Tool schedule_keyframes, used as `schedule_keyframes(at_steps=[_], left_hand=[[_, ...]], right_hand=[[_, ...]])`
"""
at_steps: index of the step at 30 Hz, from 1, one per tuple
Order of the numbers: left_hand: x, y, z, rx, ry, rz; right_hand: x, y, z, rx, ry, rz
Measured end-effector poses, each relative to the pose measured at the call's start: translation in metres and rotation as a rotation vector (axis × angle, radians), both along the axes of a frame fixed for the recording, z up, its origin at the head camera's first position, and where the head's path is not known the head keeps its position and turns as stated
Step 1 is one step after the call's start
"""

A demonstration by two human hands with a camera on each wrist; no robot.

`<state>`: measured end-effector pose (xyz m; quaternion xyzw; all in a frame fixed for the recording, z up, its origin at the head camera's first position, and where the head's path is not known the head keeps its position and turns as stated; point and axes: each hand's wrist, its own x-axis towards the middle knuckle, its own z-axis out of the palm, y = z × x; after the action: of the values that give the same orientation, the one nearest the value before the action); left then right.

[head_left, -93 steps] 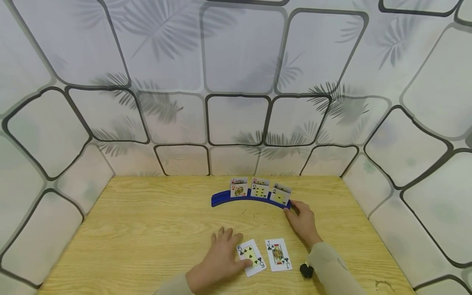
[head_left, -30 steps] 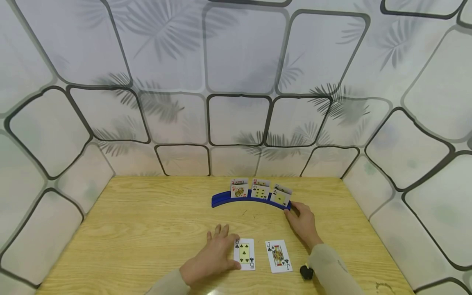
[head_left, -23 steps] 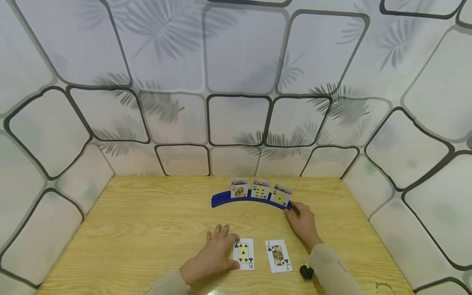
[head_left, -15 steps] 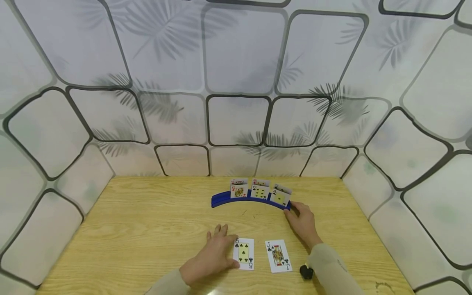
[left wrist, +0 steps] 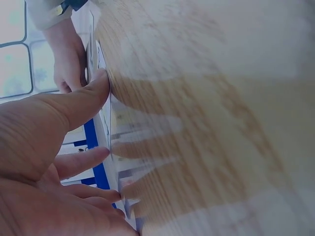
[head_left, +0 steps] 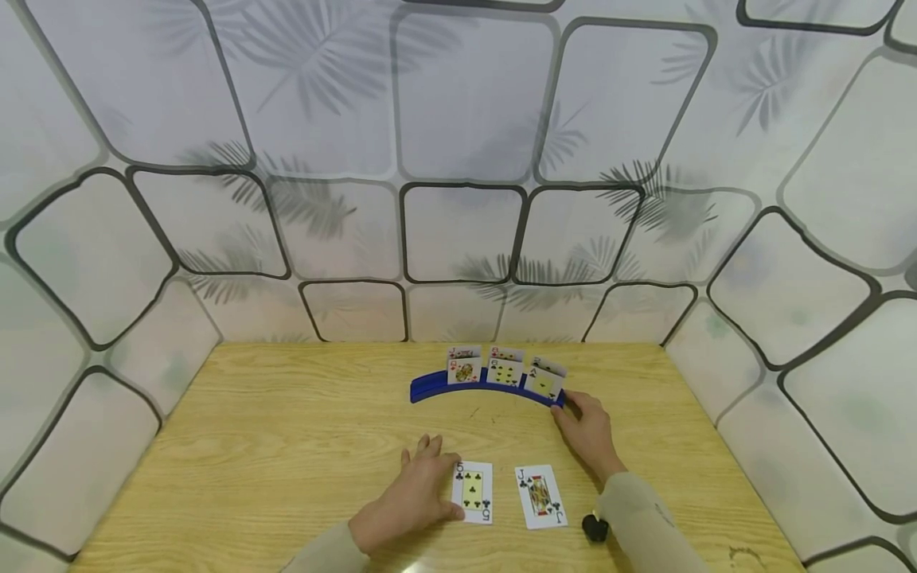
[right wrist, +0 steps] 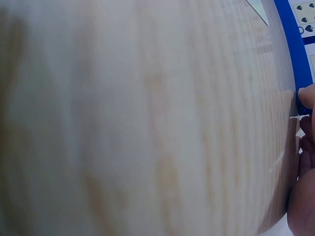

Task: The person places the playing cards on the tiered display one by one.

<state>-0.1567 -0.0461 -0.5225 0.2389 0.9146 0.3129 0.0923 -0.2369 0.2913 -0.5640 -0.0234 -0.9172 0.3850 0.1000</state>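
My left hand [head_left: 411, 505] lies over the table with its fingers spread. Its thumb and index finger touch the left-hand corners of a five of clubs playing card [head_left: 473, 493], which lies face up. In the left wrist view the thumb and fingertips reach the tabletop, seen edge-on. To the right of that card lies a black-suited jack [head_left: 540, 496], slightly tilted and touched by neither hand. My right hand [head_left: 591, 430] grips the right end of a curved blue card holder [head_left: 430, 386], thumb in front. In the right wrist view, the thumb rests against the blue holder [right wrist: 294, 44].
Cards stand in the holder in three pairs, front and back: a red queen [head_left: 464, 372], a black six [head_left: 505, 373] and a black ace [head_left: 544, 383] in front. A black round object [head_left: 595, 528] is beside my right sleeve. A patterned cloth wall [head_left: 458, 231] closes off the back.
Since the earliest frame, the five of clubs has turned from tilted to straight and shifted slightly left. My left hand moved slightly left with it. The right hand stays on the holder.
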Motion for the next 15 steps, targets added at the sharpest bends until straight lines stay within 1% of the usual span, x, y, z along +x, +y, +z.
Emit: schedule_keyframes(at_steps=[7, 12, 15], left_hand=[[-0.0001, -0.0001, 0.0004, 0.002, -0.019, 0.005], [0.0004, -0.0002, 0.0009, 0.012, -0.015, 0.006], [0.001, 0.0, 0.0014, 0.005, -0.001, 0.007]], right_hand=[[0.0001, -0.0007, 0.001, -0.002, -0.008, 0.0], [0.0001, -0.0001, 0.0012, 0.006, -0.014, 0.003], [0.0002, 0.0003, 0.0009, 0.008, -0.019, 0.003]])
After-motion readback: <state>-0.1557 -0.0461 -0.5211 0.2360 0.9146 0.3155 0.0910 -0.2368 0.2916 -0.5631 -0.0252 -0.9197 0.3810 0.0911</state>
